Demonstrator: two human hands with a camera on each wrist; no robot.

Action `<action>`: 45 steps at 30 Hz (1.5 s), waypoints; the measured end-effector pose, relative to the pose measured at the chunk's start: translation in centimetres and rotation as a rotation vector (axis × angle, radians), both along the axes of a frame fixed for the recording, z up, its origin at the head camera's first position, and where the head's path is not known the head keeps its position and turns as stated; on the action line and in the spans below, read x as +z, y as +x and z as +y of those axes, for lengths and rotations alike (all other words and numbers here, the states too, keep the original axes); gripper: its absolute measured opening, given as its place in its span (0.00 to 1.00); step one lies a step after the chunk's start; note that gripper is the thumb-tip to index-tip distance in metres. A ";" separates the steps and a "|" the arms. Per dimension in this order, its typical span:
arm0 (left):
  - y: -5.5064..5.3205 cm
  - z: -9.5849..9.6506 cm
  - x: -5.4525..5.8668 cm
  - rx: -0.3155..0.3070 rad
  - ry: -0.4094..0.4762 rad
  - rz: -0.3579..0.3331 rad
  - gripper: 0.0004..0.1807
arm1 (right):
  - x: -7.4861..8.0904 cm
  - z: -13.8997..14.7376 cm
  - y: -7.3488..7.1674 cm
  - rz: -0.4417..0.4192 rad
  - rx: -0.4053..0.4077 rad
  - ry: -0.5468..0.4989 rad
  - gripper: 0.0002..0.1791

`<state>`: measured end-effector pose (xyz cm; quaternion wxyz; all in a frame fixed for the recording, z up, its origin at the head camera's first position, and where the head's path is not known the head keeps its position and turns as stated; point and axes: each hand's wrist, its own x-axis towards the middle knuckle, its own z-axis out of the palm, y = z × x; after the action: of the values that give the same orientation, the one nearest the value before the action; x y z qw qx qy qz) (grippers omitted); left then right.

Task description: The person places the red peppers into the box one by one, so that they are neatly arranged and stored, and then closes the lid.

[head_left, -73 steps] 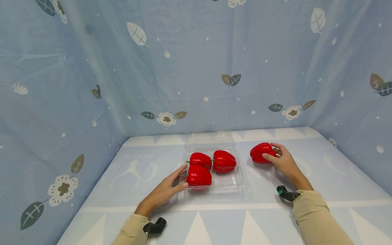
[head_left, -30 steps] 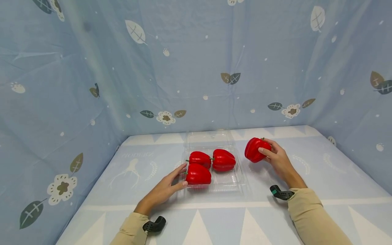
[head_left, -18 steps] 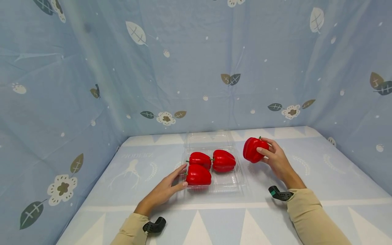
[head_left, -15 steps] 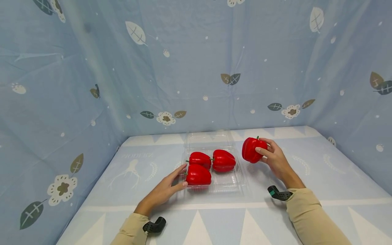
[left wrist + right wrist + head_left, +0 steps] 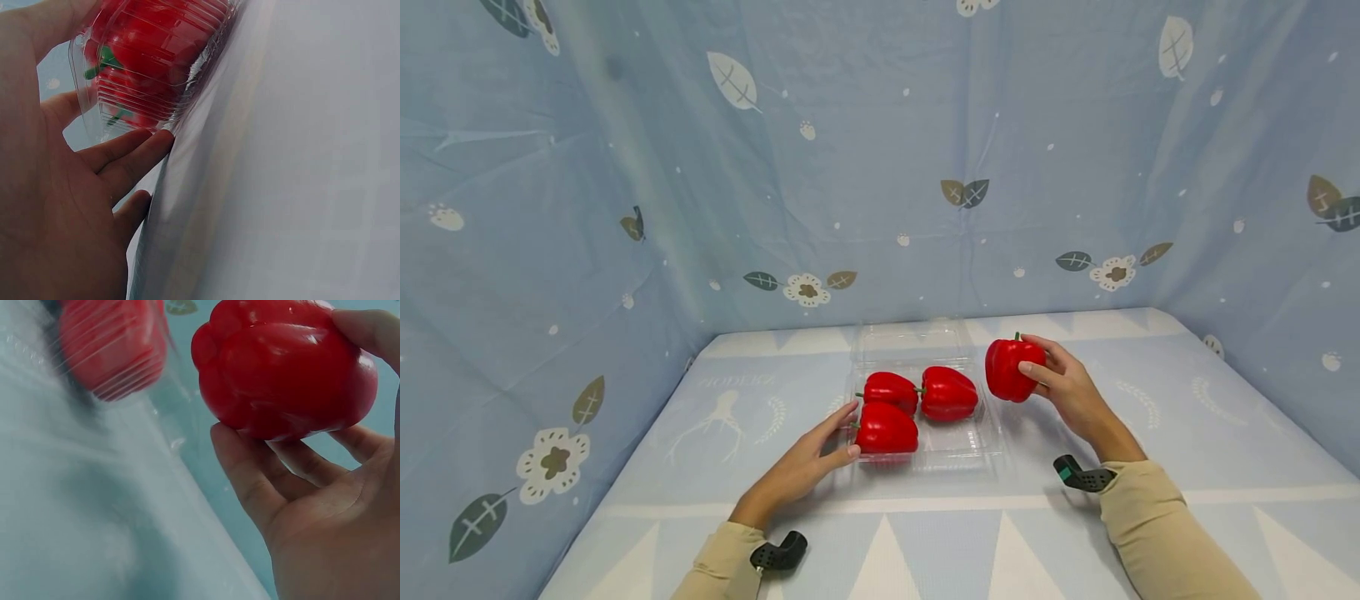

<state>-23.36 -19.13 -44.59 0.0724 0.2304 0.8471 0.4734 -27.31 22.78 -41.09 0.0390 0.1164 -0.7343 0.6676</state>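
Inside the clear box [image 5: 958, 437]: three red peppers [image 5: 950, 393] (green stems showing); lid [image 5: 913, 336] folded back behind the box. Just right of the box: fourth pepper [image 5: 1012, 372], held by right hand [image 5: 1066, 390]. At the box's left side: left hand [image 5: 805, 462], fingers spread, touching.

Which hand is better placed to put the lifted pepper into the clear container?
Probably the right hand: it holds the lifted pepper beside the clear container. The left hand is at its left side, without a pepper.
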 end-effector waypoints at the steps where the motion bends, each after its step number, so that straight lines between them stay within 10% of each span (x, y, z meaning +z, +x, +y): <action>1: 0.0 0.1 0.0 -0.001 0.004 -0.002 0.39 | 0.1 0.0 0.0 0.000 0.004 0.012 0.40; 45: 0.0 -0.1 -0.1 0.006 -0.008 0.000 0.40 | 3.1 -3.4 1.4 0.136 0.229 0.369 0.41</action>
<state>-23.40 -19.25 -44.74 0.0721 0.2276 0.8497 0.4702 -25.92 19.40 -37.99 -0.0095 0.2488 -0.8217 0.5127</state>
